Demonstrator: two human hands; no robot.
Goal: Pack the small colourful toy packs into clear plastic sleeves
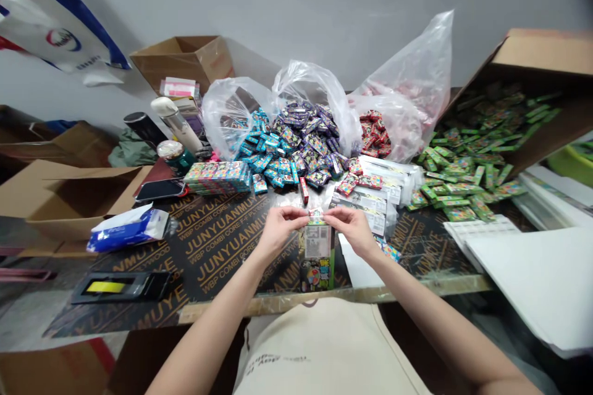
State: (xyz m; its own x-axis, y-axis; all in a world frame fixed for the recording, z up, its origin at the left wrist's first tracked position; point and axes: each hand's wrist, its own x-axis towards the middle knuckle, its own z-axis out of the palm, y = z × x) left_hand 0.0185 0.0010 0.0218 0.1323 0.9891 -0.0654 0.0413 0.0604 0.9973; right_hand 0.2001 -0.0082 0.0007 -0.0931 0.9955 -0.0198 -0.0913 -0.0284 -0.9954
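One black plywood surface (222, 259), printed with gold lettering, carries everything around the hands. At its right, a cardboard box (542, 49) lies tipped, green-edged packets (463, 176) spilling from its mouth. Clear plastic bags (428, 68) stand along the back; in front of them, purple packets (310, 129) heap up between blue packets (271, 157) on the left and red packets (375, 136) on the right. The left hand (287, 222) and right hand (349, 225) meet near the front edge, each pinching one end of a small colourful piece (316, 217) between thumb and forefinger. Directly below it lies a green-and-black printed pouch (317, 268); whether the two are joined, I cannot tell. One narrow red carton (304, 190) stands just beyond the fingertips.
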